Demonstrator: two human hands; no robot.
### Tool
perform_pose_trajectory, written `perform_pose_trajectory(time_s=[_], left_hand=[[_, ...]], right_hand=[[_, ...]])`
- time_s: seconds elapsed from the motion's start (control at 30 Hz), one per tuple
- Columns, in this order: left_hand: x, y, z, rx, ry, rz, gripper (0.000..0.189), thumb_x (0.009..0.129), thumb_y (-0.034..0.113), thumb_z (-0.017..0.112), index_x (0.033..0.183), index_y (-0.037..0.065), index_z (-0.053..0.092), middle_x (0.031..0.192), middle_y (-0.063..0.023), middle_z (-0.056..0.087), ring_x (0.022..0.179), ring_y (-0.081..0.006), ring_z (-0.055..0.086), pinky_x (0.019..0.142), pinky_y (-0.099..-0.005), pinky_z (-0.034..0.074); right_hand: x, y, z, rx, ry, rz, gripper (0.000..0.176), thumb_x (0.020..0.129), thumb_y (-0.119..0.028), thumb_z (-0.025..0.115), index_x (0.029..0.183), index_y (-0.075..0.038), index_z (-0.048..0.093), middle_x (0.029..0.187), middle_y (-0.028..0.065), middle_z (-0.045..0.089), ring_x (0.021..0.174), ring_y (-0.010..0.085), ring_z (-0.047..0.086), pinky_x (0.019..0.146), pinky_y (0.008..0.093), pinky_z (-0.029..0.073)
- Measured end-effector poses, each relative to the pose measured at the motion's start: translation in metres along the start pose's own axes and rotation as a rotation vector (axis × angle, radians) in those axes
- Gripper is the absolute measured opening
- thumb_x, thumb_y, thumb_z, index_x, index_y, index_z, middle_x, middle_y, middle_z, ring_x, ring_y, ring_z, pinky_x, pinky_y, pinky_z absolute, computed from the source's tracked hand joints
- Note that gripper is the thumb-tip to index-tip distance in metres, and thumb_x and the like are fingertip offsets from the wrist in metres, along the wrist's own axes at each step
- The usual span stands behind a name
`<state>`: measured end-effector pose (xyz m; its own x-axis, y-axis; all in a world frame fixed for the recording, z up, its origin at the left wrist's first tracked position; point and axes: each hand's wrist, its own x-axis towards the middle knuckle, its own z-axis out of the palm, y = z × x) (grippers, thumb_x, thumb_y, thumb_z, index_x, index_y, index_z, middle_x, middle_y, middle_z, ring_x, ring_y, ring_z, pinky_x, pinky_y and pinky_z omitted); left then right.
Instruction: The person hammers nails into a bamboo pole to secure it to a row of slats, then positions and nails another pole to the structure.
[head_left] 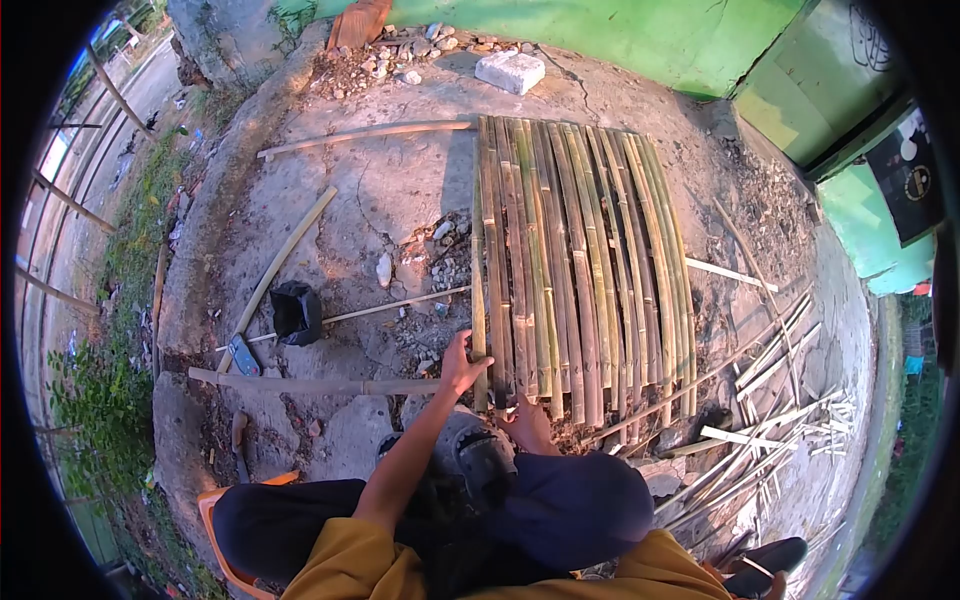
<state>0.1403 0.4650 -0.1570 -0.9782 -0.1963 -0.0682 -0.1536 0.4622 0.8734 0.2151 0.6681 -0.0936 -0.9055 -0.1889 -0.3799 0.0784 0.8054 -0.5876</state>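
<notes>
A panel of split bamboo slats (580, 270) lies in front of me, the slats side by side in a row. My left hand (464, 368) is closed around the lower part of the leftmost bamboo slat (479, 230), with the thumb across it. My right hand (530, 428) is at the near ends of the slats, just right of the left hand. Its fingers are bent near a small dark piece at a slat's end; whether it is held, I cannot make out. Under the panel's left side, a bamboo crosspiece (310, 386) sticks out towards the left.
A black bag (297, 312) and a blue-faced phone-like object (244, 356) are on the ground at left. Nearby lie a loose bamboo strip (290, 255) and a handled blade (240, 445). Thin bamboo strips (760, 455) are heaped at right. A white block (510, 72) sits behind the panel.
</notes>
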Motion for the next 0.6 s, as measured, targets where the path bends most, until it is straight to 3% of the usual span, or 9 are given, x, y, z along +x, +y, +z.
perform_pose_trajectory(time_s=[0.2,0.27,0.3,0.37,0.47,0.6], left_hand=[[0.003,-0.026,0.010,-0.019,0.050,0.018,0.052,0.079,0.029,0.084,0.116,-0.002,0.064,0.103,-0.0208,0.068,0.095,-0.0384,0.067,0.085,-0.0439,0.054],[0.008,-0.033,0.011,-0.044,-0.015,-0.107,0.045,0.082,0.022,0.083,0.114,-0.002,0.063,0.099,-0.0164,0.070,0.090,-0.0304,0.068,0.082,-0.0398,0.055],[0.010,-0.041,0.014,-0.043,-0.016,-0.106,0.045,0.082,0.022,0.083,0.114,-0.002,0.063,0.099,-0.0164,0.070,0.090,-0.0304,0.068,0.082,-0.0398,0.055],[0.012,-0.048,0.014,-0.392,-0.027,-0.228,0.032,0.086,0.010,0.080,0.110,-0.001,0.062,0.095,-0.0106,0.070,0.087,-0.0196,0.067,0.079,-0.0340,0.054],[0.008,-0.033,-0.006,-0.599,-0.101,-0.337,0.024,0.089,0.001,0.075,0.108,0.000,0.061,0.094,-0.0065,0.069,0.086,-0.0130,0.063,0.077,-0.0301,0.053],[0.005,-0.039,-0.011,-0.663,-0.139,-0.297,0.028,0.089,0.000,0.075,0.112,0.001,0.059,0.095,-0.0072,0.068,0.088,-0.0147,0.064,0.078,-0.0305,0.054]], right_hand=[[-0.002,0.002,0.003,0.024,0.045,-0.005,0.051,0.072,-0.037,0.086,0.107,-0.009,0.062,0.072,0.0086,0.071,0.071,0.0291,0.071,0.065,0.0425,0.055],[-0.001,0.002,0.002,0.020,0.032,0.021,0.052,0.071,-0.038,0.086,0.107,-0.009,0.063,0.074,0.0090,0.071,0.073,0.0294,0.072,0.066,0.0427,0.055],[-0.002,0.000,0.000,0.021,0.033,0.022,0.052,0.071,-0.038,0.086,0.107,-0.009,0.063,0.074,0.0090,0.071,0.073,0.0294,0.072,0.066,0.0427,0.055],[-0.003,-0.004,-0.005,0.021,0.034,0.019,0.054,0.071,-0.039,0.086,0.108,-0.008,0.063,0.077,0.0096,0.072,0.074,0.0299,0.072,0.066,0.0429,0.055],[-0.004,-0.007,-0.008,0.015,0.015,0.042,0.054,0.071,-0.040,0.086,0.108,-0.008,0.062,0.077,0.0095,0.072,0.075,0.0304,0.072,0.066,0.0433,0.055],[-0.001,0.001,-0.002,0.033,0.008,0.044,0.052,0.071,-0.039,0.086,0.106,-0.009,0.062,0.077,0.0092,0.071,0.075,0.0299,0.072,0.065,0.0433,0.055]])
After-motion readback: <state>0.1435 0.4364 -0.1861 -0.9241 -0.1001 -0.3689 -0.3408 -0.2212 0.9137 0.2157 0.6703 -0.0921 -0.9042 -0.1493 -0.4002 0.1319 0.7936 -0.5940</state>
